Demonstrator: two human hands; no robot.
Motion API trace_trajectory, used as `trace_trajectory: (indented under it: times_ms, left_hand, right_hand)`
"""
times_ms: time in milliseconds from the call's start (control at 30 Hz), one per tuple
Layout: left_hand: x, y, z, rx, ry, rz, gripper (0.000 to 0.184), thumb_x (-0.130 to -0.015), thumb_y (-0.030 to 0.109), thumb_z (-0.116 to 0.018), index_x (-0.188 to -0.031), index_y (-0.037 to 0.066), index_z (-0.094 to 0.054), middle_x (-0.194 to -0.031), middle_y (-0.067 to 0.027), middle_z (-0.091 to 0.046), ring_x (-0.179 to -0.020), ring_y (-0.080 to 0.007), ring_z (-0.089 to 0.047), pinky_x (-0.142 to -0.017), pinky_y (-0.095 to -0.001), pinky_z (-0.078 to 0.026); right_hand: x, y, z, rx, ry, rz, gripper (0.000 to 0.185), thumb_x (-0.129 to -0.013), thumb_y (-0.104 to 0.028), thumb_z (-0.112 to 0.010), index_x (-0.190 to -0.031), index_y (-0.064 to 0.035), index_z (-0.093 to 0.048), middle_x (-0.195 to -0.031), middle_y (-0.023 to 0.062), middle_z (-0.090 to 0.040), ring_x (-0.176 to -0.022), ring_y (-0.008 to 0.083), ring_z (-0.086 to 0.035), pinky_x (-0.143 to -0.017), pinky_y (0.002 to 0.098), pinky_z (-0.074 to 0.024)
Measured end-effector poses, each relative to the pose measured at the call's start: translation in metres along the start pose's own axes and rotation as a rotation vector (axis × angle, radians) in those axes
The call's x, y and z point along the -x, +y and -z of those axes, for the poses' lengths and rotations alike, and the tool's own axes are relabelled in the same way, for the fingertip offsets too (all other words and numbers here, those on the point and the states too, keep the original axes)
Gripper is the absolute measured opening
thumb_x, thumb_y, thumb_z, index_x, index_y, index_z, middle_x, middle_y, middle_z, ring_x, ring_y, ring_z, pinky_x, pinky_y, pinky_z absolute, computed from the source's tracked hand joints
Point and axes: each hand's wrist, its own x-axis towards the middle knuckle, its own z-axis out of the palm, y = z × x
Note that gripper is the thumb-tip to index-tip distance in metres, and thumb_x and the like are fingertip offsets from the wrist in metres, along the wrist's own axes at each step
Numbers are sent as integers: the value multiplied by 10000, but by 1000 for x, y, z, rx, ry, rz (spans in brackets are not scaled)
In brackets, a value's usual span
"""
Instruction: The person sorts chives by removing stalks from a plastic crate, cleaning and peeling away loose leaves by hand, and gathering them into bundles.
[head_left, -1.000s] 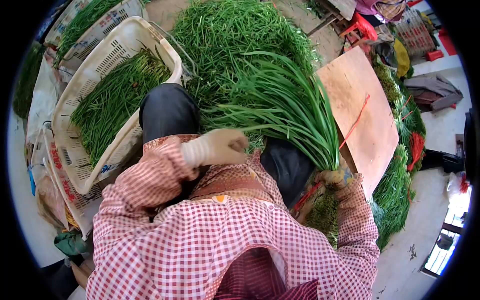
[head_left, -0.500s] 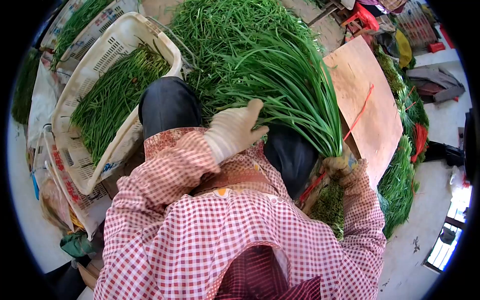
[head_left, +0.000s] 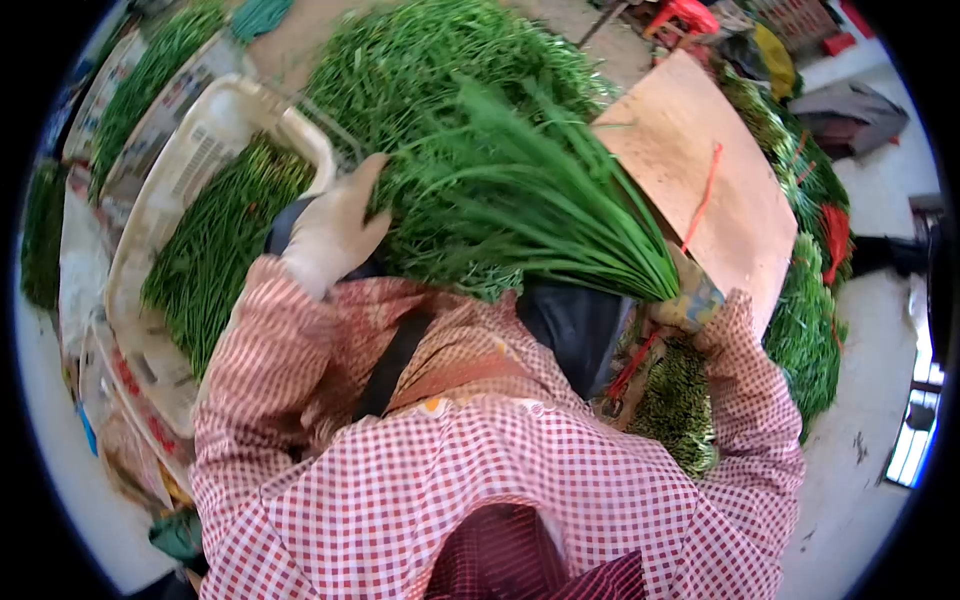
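My right hand point(head_left: 690, 293), in a stained glove, is closed round the base of a bunch of long green garlic chives point(head_left: 570, 210). The leaves fan out to the upper left, blurred by motion, above my right knee and in front of the loose pile of chives point(head_left: 430, 75). My left hand point(head_left: 338, 228), in a pale glove, has its thumb and fingers apart and holds nothing. It is over my left knee, close to the rim of a cream plastic basket point(head_left: 312, 140). More chives point(head_left: 215, 250) lie inside that basket.
A brown board point(head_left: 735, 190) with a red tie point(head_left: 708, 195) on it stands at the right. Beyond it are stacked chive bundles point(head_left: 808, 330) and red ties point(head_left: 834, 240). More bundles point(head_left: 675, 410) lie beside my right thigh. A red stool point(head_left: 685, 15) is at the back.
My left hand has moved left, away from the chives, toward the basket. The bunch in my right hand has swung lower and to the left. The whole view has shifted slightly.
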Motion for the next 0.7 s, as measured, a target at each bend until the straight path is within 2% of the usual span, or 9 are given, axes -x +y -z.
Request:
trace_trajectory:
  times_ms: [33, 100, 167, 200, 233, 333, 500, 633, 700]
  left_hand:
    - [2, 3, 5, 43, -13, 25, 496, -816, 201, -614, -1264, 51, -463, -1150, -245, -569, -1028, -407, -560, -854, -439, -459]
    - [3, -8, -1, 39, -76, -34, 556, -797, 235, -649, -1274, 28, -453, -1134, -242, -582, -1037, -396, -565, -882, -413, -460]
    - [6, -2, -2, 205, -173, 65, 532, -795, 259, -670, -1232, 15, -488, -1060, -213, -625, -996, -357, -603, -855, -395, -474]
    - [8, 1, -4, 217, -190, 74, 520, -795, 253, -672, -1223, 13, -499, -1052, -206, -631, -985, -343, -609, -847, -388, -478]
    - [9, 2, -6, 228, -204, 87, 508, -795, 247, -674, -1213, 11, -510, -1044, -198, -637, -974, -330, -615, -839, -381, -482]
    - [14, 1, -14, 306, -190, 106, 494, -794, 231, -675, -1208, 10, -522, -1038, -191, -641, -949, -310, -624, -826, -366, -488]
    - [14, 17, -21, 302, -240, 143, 496, -788, 203, -681, -1215, 7, -523, -1029, -181, -646, -912, -281, -636, -798, -354, -499]
    - [17, 21, -40, 413, -323, 197, 485, -788, 199, -684, -1210, 20, -527, -1006, -180, -651, -911, -273, -640, -789, -352, -504]
    - [16, 31, -42, 316, -330, 129, 478, -784, 200, -689, -1200, 23, -532, -990, -178, -654, -905, -273, -643, -786, -352, -506]
  right_hand:
    - [-4, -2, 8, 92, 26, 6, 709, -737, -150, -683, -1354, -20, -358, -1128, 141, -604, -1060, 236, -590, -871, 298, -487]
    - [-22, -19, 27, 299, 146, 127, 714, -757, -144, -655, -1371, -10, -316, -1096, 157, -620, -1047, 243, -605, -870, 294, -487]
    - [-40, -33, 54, 377, 160, 196, 725, -745, -95, -638, -1374, 8, -294, -1104, 158, -621, -1046, 235, -606, -871, 289, -484]
    - [-50, -51, 72, 452, 176, -7, 751, -710, -58, -622, -1378, 11, -287, -1114, 149, -620, -1054, 213, -600, -890, 288, -474]
    - [-63, -33, 97, 542, 192, 143, 763, -714, -169, -642, -1375, -9, -294, -1037, 228, -638, -946, 307, -648, -792, 352, -528]
    - [-101, -9, 149, 526, 371, 336, 772, -652, -116, -666, -1356, -54, -356, -992, 185, -654, -876, 282, -655, -775, 336, -523]
    - [-93, -9, 196, 588, 532, 303, 706, -656, -98, -669, -1318, -76, -424, -957, 152, -650, -856, 256, -642, -753, 312, -506]
    - [-66, 67, 198, 417, 325, -30, 704, -651, -103, -664, -1314, -82, -428, -947, 162, -651, -835, 276, -636, -749, 338, -518]
    - [-39, 69, 173, 641, 228, -316, 723, -645, -94, -674, -1322, -96, -420, -967, 160, -655, -864, 276, -644, -762, 348, -527]
